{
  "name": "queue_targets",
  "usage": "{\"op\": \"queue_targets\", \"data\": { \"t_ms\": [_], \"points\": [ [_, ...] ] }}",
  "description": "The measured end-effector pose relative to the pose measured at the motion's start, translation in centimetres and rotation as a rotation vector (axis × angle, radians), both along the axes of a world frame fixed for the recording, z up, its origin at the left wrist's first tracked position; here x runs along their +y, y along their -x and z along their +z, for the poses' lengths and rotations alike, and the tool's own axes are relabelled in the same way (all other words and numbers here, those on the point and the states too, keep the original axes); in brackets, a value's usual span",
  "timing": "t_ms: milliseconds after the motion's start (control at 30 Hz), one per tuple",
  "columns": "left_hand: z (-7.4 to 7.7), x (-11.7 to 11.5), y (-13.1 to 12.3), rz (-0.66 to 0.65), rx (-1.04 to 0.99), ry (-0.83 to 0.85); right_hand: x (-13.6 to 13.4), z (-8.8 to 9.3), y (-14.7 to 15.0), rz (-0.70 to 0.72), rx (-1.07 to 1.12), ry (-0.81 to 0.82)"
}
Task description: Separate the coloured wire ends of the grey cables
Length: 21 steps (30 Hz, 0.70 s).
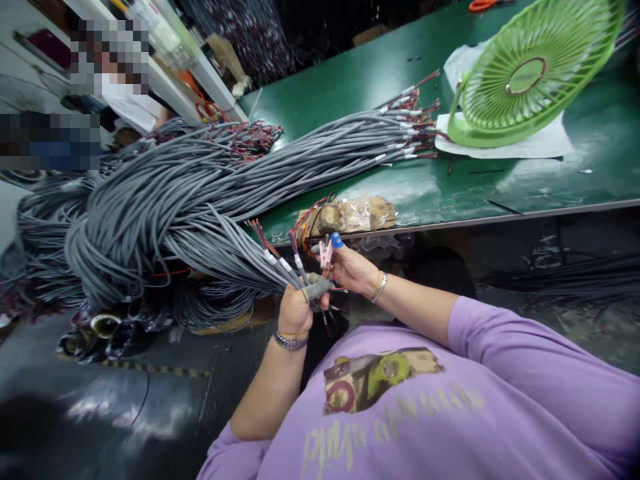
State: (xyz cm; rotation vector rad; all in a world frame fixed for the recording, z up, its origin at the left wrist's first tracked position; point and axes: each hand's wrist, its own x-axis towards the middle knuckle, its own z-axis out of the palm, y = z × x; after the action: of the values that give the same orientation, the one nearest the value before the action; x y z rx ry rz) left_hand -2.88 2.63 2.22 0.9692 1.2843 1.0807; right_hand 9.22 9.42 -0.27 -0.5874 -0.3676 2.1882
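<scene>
Before the table (345,87), the cables (240,257) are partly hidden by the left hand (296,312), closed round them. The right hand (354,268) is turned inward at the clip (325,253); whether this is pinched cannot be told.

The grey cables (150,193) wore smooth, dull plastic sheathing; the green surface (435,190) was smooth and glossy. I saw shiny plastic in the table fan (527,75), matt white paper (547,141), bright metal in the linked wristband (291,342) and soft, matt cloth in the lilac shirt (500,347).
</scene>
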Motion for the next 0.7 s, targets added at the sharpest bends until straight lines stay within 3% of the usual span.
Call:
{"op": "queue_targets", "data": {
  "t_ms": [267,467,700],
  "points": [
    [0.5,-1.3,-0.1,0.047,0.003,-0.046,-0.2,-0.3,-0.8,0.118,0.078,-0.005],
    [0.5,-1.2,-0.6,0.113,-0.014,-0.083,-0.3,-0.2,-0.8,0.048,0.009,-0.075],
    [0.1,-0.7,-0.7,0.115,-0.039,-0.057,0.0,-1.5,-0.2,-0.005,-0.04,-0.159]
  ]
}}
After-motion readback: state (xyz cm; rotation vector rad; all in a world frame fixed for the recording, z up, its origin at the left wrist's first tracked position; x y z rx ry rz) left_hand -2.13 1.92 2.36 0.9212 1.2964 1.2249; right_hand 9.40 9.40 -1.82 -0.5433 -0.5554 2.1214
